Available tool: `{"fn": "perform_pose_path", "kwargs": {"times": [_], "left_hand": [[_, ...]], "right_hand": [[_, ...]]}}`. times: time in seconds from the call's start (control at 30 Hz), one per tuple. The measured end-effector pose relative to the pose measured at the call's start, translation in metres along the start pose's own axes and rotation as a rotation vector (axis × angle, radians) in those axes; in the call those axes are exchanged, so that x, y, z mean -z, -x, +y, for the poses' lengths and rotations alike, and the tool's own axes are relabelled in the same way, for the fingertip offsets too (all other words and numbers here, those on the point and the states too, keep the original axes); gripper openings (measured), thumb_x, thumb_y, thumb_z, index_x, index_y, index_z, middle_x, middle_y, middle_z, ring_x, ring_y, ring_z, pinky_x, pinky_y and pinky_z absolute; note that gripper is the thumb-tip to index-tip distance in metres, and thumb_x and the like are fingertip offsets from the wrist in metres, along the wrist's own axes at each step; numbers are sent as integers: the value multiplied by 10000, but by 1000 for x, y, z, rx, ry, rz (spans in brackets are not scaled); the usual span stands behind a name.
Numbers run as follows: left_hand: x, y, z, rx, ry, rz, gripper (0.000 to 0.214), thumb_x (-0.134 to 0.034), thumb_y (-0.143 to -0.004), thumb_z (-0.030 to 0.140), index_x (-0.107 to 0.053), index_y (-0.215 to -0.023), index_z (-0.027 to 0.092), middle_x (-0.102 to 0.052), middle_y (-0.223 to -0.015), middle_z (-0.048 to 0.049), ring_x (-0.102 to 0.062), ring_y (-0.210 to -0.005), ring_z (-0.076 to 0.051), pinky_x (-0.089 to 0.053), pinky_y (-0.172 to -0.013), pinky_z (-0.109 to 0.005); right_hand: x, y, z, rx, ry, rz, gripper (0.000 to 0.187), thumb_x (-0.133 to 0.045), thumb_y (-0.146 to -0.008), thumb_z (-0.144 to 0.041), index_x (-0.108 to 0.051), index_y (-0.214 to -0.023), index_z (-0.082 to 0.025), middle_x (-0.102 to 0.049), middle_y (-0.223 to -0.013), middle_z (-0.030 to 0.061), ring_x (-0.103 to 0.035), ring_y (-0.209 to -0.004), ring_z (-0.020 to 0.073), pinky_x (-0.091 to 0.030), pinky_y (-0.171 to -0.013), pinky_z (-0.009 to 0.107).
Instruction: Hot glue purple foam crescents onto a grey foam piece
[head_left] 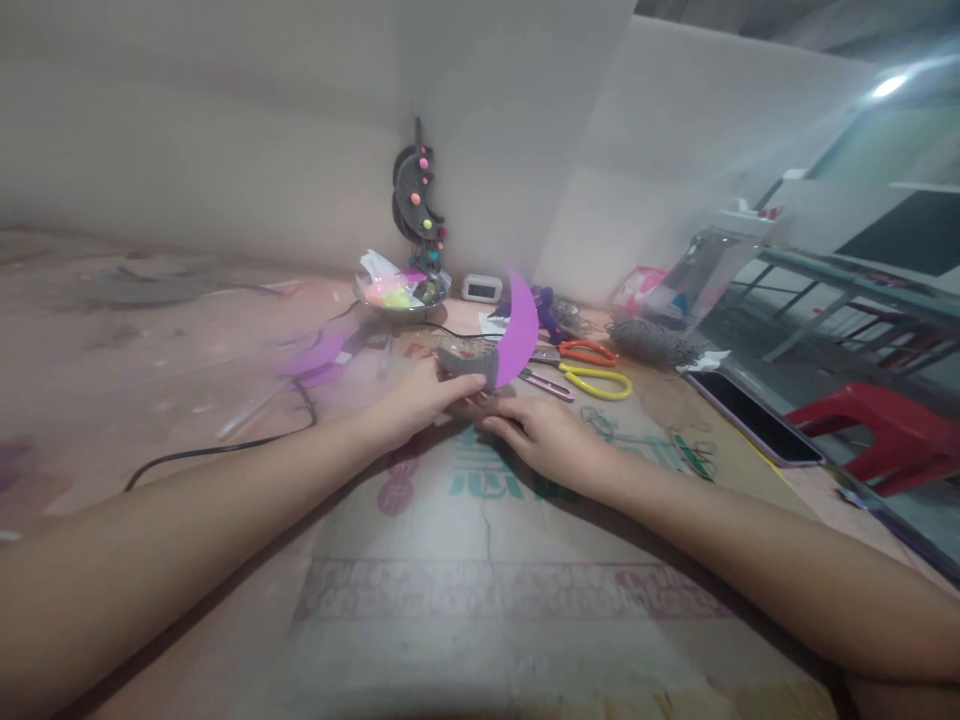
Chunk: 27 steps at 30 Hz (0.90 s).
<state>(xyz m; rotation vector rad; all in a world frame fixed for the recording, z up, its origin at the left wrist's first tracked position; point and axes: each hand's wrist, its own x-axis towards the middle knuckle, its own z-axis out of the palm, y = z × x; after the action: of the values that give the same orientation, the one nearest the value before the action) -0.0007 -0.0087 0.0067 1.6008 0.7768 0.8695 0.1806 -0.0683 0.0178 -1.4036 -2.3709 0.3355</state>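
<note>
My left hand (pixel 420 398) is closed on a grey glittery piece (pixel 469 362) joined to a purple crescent-shaped foam cutout (pixel 519 330), which stands upright above the cardboard sheet (pixel 480 560). My right hand (pixel 544 435) rests on the cardboard just below the cutout, palm down, its fingertips pinched together near the grey piece's lower edge. What those fingertips hold, if anything, is too small to make out.
Yellow-handled scissors (pixel 596 380) and orange-handled scissors (pixel 587 351) lie right of the cutout. A metal bowl of bright bits (pixel 401 292), a dark crescent decoration with pompoms (pixel 418 205), a small clock (pixel 481 288), a phone (pixel 754 415), a twine spool (pixel 652 342), a black cable (pixel 225 445) and a red stool (pixel 885 430) surround them.
</note>
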Motion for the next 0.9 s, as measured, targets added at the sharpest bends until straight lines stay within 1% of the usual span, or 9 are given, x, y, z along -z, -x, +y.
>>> {"fn": "perform_pose_path", "kwargs": {"times": [0.13, 0.27, 0.37, 0.43, 0.53, 0.6, 0.73, 0.9], "left_hand": [[-1, 1, 3, 4, -44, -54, 241, -581, -811, 372, -630, -753, 143, -669, -748, -40, -578, -657, -144, -425, -567, -230], [-2, 2, 5, 17, 29, -104, 232, -574, -827, 359, -640, -779, 142, -680, -767, -43, -588, -664, -136, -428, -569, -220], [-2, 2, 4, 38, 39, -95, 251, -562, -832, 366, -646, -777, 136, -683, -754, -46, -594, -650, -135, -430, -564, -221], [-1, 2, 2, 15, 25, -78, 275, -551, -835, 384, -654, -779, 135, -692, -772, -54, -610, -672, -146, -449, -595, -234], [0, 1, 0, -35, -41, -87, 262, -543, -834, 365, -669, -790, 139, -716, -839, -67, -643, -757, -174, -482, -681, -268], [1, 1, 2, -39, -129, -120, 235, -552, -823, 333, -684, -785, 143, -728, -835, -65, -652, -780, -187, -486, -709, -283], [2, 2, 6, -31, -253, -174, 230, -570, -805, 320, -703, -727, 149, -729, -763, -53, -645, -722, -185, -473, -677, -281], [3, 1, 6, -51, -266, -229, 270, -561, -818, 360, -690, -709, 149, -715, -743, -58, -638, -699, -179, -466, -666, -274]], "right_hand": [[0, 2, -2, 33, 83, -18, 257, -454, -944, -270, -683, -891, -168, -693, -824, 60, -584, -719, 157, -379, -652, 263], [2, 4, -5, 48, 170, -18, 263, -459, -943, -277, -683, -864, -164, -696, -822, 69, -592, -717, 163, -372, -643, 267], [3, 5, -5, 60, 229, -12, 277, -442, -949, -277, -680, -872, -160, -697, -826, 74, -600, -726, 167, -376, -652, 271], [6, 5, -4, 75, 261, 3, 278, -432, -952, -274, -680, -893, -163, -703, -848, 75, -608, -754, 173, -380, -664, 274], [18, 5, -4, 105, 297, 56, 275, -429, -954, -268, -684, -918, -175, -706, -858, 65, -608, -773, 173, -381, -672, 272], [28, 5, -4, 107, 316, 126, 275, -436, -955, -277, -687, -904, -179, -704, -841, 54, -603, -759, 167, -377, -669, 269], [45, 4, -4, 136, 368, 255, 244, -473, -945, -308, -684, -893, -195, -707, -842, 40, -601, -770, 170, -373, -679, 271], [52, 2, 1, 149, 482, 303, 239, -505, -929, -344, -674, -854, -194, -691, -778, 55, -595, -761, 195, -366, -669, 293]]}}
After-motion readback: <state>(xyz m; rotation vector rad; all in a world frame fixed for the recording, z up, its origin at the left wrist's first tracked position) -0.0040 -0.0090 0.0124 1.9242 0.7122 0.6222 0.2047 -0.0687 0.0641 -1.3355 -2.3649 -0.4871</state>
